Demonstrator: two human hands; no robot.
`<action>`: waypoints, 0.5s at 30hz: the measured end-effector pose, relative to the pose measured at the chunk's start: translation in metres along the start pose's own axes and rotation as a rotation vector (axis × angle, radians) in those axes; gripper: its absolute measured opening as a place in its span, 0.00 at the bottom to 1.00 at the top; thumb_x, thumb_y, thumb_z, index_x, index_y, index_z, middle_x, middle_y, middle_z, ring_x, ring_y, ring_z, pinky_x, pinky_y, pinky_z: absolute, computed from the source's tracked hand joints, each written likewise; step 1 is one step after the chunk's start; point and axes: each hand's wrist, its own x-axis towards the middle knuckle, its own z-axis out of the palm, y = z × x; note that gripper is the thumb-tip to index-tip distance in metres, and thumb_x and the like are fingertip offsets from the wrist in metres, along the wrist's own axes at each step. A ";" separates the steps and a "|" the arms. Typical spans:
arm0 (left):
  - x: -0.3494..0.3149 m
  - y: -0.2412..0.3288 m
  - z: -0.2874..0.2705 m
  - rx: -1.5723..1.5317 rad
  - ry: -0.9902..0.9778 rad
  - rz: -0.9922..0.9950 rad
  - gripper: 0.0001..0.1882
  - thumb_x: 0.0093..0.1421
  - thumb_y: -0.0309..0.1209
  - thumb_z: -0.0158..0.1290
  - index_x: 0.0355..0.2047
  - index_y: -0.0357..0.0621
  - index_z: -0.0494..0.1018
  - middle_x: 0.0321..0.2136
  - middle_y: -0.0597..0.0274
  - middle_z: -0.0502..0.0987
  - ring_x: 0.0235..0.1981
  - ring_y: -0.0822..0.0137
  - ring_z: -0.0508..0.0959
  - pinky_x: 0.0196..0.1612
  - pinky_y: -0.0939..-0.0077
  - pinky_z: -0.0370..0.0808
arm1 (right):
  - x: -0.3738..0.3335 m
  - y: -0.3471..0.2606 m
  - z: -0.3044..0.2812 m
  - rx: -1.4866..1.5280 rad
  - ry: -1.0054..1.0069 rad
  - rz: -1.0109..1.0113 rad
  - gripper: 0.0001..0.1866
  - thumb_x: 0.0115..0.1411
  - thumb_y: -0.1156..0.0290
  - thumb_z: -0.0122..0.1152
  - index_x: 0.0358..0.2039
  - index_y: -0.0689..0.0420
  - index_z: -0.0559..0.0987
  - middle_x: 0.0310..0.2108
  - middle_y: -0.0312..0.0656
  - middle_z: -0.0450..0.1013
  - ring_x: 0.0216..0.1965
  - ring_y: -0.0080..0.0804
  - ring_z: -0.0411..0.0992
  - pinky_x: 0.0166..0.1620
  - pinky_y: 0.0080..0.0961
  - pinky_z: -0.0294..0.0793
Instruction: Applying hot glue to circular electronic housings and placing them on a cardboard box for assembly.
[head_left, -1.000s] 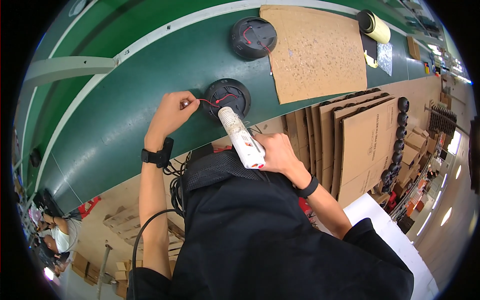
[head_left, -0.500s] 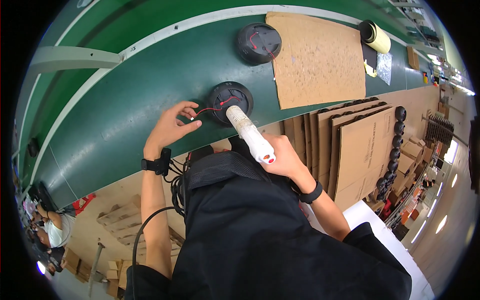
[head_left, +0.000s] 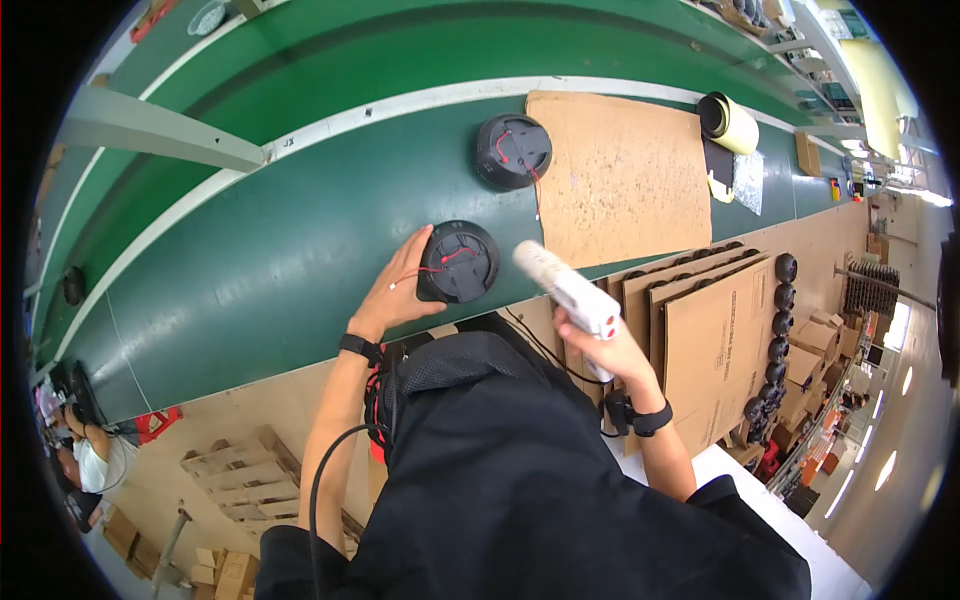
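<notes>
A stained brown rectangular cardboard sheet [head_left: 620, 180] lies on the dark-green workbench [head_left: 250, 250], near a pale-yellow cylindrical roll [head_left: 740, 135] and a crinkled translucent plastic piece [head_left: 748, 185]; a slatted tan wooden pallet [head_left: 240, 485] rests on the beige floor [head_left: 280, 390]

Matt plast. housing [head_left: 462, 272], smooth tool [head_left: 570, 289], prob. plast., rough cardbd [head_left: 625, 180]

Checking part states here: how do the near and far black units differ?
The left hand grips the near unit; no hand touches the far unit. The near unit's wire runs left over that hand; the far unit's wire trails toward the near edge of the bench. Both are round and black, with red wiring.
</notes>
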 end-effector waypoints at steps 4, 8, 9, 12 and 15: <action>0.010 0.012 0.010 0.065 0.021 0.035 0.65 0.34 0.37 0.75 0.71 0.48 0.49 0.68 0.46 0.55 0.68 0.44 0.59 0.69 0.57 0.62 | 0.031 0.044 -0.060 -0.308 0.289 -0.058 0.17 0.55 0.70 0.65 0.45 0.62 0.77 0.37 0.44 0.79 0.40 0.32 0.77 0.45 0.30 0.75; 0.012 0.014 0.014 0.067 0.139 0.004 0.65 0.33 0.37 0.77 0.70 0.47 0.51 0.67 0.46 0.57 0.67 0.44 0.60 0.69 0.56 0.62 | 0.102 0.061 -0.111 -0.503 0.459 -0.147 0.23 0.51 0.66 0.66 0.45 0.64 0.74 0.38 0.56 0.75 0.42 0.57 0.75 0.46 0.40 0.74; 0.014 0.012 0.012 0.064 0.168 -0.007 0.65 0.32 0.35 0.77 0.69 0.44 0.51 0.66 0.45 0.57 0.67 0.45 0.60 0.69 0.57 0.61 | 0.122 0.073 -0.128 -0.700 0.519 -0.150 0.24 0.51 0.64 0.67 0.46 0.64 0.74 0.40 0.56 0.74 0.45 0.56 0.73 0.48 0.42 0.73; 0.008 -0.002 -0.005 0.054 0.280 -0.115 0.66 0.32 0.34 0.77 0.69 0.41 0.49 0.66 0.45 0.58 0.67 0.46 0.61 0.69 0.59 0.61 | 0.158 0.089 -0.152 -0.995 0.625 -0.118 0.28 0.50 0.60 0.68 0.47 0.64 0.73 0.46 0.56 0.71 0.50 0.55 0.69 0.52 0.46 0.70; -0.011 -0.024 -0.030 0.010 0.374 -0.207 0.67 0.33 0.34 0.77 0.70 0.41 0.47 0.66 0.45 0.58 0.66 0.47 0.62 0.69 0.61 0.61 | 0.167 0.086 -0.136 -1.101 0.670 0.011 0.32 0.49 0.58 0.70 0.50 0.63 0.72 0.52 0.54 0.69 0.54 0.54 0.66 0.55 0.49 0.68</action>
